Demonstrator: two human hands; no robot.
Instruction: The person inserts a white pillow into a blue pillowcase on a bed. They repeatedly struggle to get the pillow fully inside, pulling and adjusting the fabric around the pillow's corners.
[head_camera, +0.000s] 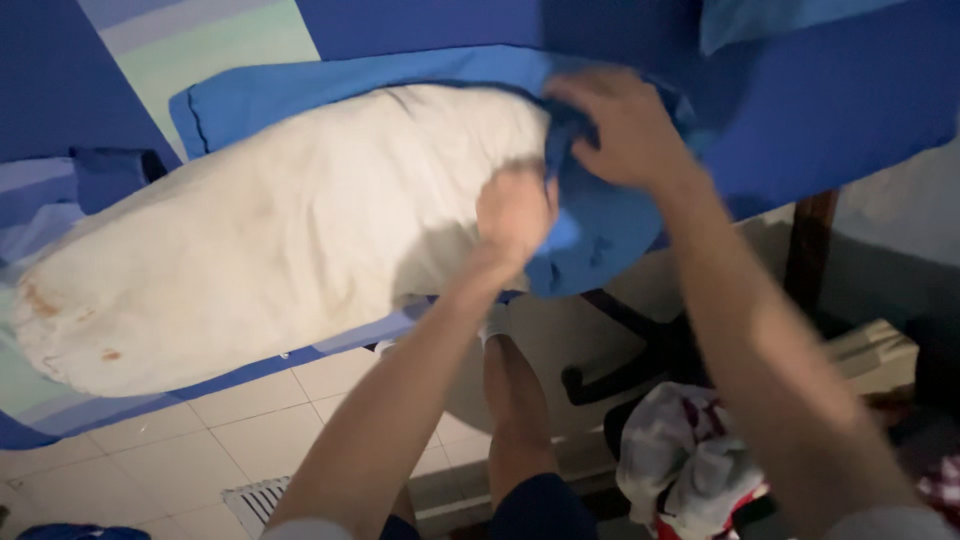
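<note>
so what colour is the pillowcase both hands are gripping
Plain blue pillowcase, over an off-white pillow; seen in the head view.

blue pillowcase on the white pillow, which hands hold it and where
Both hands grip the blue fabric pillowcase at its bunched open end, at the end of the white stained pillow: the left hand lower down, the right hand above.

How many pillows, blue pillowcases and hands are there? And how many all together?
White pillow: 1
Blue pillowcase: 1
Hands: 2, the left hand and the right hand, both gripping the pillowcase at the pillow's end
Total: 4
</note>
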